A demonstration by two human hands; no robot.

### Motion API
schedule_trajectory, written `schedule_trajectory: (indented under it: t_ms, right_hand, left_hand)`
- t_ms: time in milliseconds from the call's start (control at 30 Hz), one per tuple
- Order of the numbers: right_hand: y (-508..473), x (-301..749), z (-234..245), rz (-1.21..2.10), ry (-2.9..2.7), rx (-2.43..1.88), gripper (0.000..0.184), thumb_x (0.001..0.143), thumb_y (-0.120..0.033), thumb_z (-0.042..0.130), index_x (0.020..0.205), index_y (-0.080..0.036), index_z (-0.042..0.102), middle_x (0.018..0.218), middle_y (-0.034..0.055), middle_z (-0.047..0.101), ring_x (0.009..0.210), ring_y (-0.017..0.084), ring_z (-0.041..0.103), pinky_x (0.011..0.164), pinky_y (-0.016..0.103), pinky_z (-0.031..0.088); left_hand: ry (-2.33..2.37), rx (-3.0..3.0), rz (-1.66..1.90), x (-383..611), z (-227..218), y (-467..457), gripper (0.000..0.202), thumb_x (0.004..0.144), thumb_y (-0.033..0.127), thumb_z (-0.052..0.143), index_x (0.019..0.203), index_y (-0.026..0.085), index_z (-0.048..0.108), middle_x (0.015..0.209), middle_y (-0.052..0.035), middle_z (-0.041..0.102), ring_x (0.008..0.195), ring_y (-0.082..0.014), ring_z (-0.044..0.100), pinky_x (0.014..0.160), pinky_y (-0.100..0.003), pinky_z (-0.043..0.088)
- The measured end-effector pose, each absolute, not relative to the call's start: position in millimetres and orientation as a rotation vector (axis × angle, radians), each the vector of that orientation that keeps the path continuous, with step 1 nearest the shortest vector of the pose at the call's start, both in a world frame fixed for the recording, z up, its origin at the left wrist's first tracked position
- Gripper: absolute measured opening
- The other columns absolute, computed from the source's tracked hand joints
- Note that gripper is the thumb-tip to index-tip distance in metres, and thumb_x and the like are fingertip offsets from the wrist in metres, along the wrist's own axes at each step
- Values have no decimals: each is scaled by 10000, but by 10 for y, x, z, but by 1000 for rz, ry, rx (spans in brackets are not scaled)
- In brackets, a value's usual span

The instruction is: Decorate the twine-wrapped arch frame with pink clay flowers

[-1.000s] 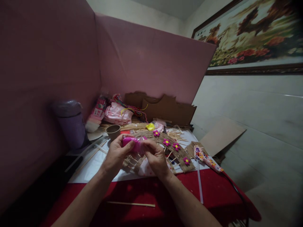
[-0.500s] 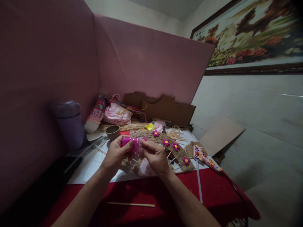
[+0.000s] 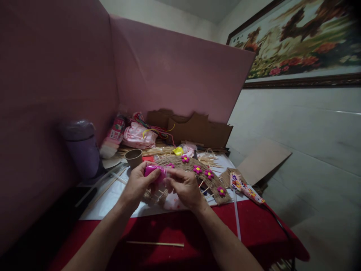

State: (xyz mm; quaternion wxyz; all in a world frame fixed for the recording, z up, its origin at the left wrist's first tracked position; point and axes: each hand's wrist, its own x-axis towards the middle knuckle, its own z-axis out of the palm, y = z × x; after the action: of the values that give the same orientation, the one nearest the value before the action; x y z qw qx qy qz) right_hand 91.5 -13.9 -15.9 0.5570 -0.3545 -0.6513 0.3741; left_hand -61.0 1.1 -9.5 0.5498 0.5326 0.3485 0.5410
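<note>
A small clear bag of magenta modelling clay (image 3: 152, 171) is held up above the table between both hands. My left hand (image 3: 138, 184) grips the clay end, thumb pressed on top. At the bag's loose plastic end, my right hand (image 3: 184, 188) pinches the film with thumb and fingers. Behind and below lies a twine-wrapped arch (image 3: 203, 180) bearing several magenta flowers with yellow centres, such as one flower (image 3: 209, 174). My hands hide part of the arch. A patterned cloth piece (image 3: 172, 201) shows between my wrists.
A flower-patterned glue gun (image 3: 248, 192) lies right, a glue stick (image 3: 237, 220) near it. One thin wooden stick (image 3: 155, 244) rests on the red cloth (image 3: 141, 259). At left stand a brown cup (image 3: 133, 158) and a purple tumbler (image 3: 83, 156). Cut cardboard (image 3: 197, 131) leans behind.
The right fingers have shifted slightly on the plastic film. Otherwise both hands stay in place around the bag, and the view has moved only a little.
</note>
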Motion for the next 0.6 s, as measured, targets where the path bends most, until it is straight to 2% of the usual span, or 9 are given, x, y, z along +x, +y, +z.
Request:
schedule_trajectory:
  t_ms: [233, 400, 600]
  right_hand:
    - [-165, 988, -171, 694, -1724, -800, 327, 776, -152, 588, 1083, -197, 690, 530, -36, 573, 434, 84, 503, 434, 192, 421]
    - [-90, 988, -46, 608, -1762, -766, 363, 820, -168, 526, 1159, -208, 649, 543, -30, 572, 441, 88, 476, 444, 201, 419]
    - [-98, 969, 274, 413, -1919, -864, 333, 800, -197, 592, 1124, -201, 665, 653, 2, 642, 501, 93, 495, 499, 211, 421]
  left_hand:
    - [903, 1374, 1477, -599, 1, -93, 292, 661, 344, 747, 817, 146, 598, 634, 24, 591, 516, -89, 536, 444, -170, 440]
    - [817, 1327, 1562, -609, 132, -51, 304, 705, 365, 711, 910, 187, 574, 594, 57, 552, 384, -73, 472, 314, -167, 370]
    - [764, 1370, 1551, -643, 221, 34, 308, 711, 348, 714, 935, 189, 573, 583, 52, 562, 350, -69, 465, 281, -160, 348]
